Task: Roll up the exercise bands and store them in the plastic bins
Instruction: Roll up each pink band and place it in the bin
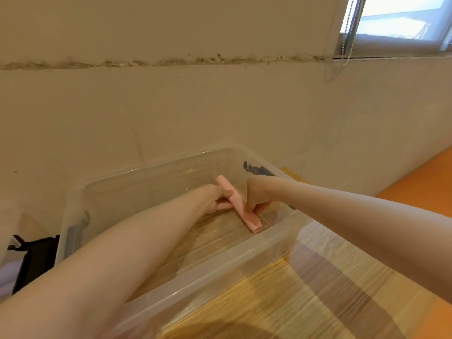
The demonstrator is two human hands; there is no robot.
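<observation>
A pink exercise band [252, 220], rolled into a tube, is held low inside a clear plastic bin [203, 267] on the wooden floor. My left hand [212, 198] grips the roll from the left, thumb over its upper part. My right hand [256, 194] reaches over the bin's right wall and its fingers curl round the roll's middle. The roll lies slanted, its open end pointing toward the bin's near wall. No other band shows in the bin.
The bin stands close to a beige wall. Black latch handles sit on its right end [256, 170] and left end [78, 228]. A dark object [34, 258] lies left of the bin. An orange mat [420, 177] covers the floor at right.
</observation>
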